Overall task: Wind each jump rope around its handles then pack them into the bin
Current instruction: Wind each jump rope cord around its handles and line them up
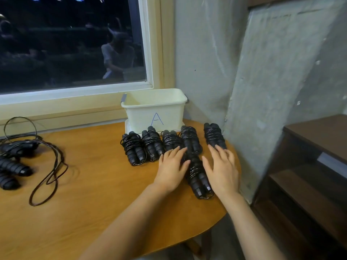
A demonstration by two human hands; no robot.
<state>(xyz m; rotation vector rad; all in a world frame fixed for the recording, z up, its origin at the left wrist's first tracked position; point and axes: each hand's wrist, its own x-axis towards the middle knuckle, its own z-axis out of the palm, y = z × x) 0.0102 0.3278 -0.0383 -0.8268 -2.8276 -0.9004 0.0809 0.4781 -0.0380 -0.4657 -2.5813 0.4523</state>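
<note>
Black ribbed wound rope point(198, 177) before glossy cream plastic bin point(142, 115), your left hand point(171, 168) and right hand point(222, 167) flat, released, flanking it

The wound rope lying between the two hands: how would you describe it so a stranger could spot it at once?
Find the white bin marked A at the back of the wooden table; a row of five wound ropes lies before it. The bundle meant lies nearer the person, between the left hand and the right hand. It alone sits out of that row.
</note>
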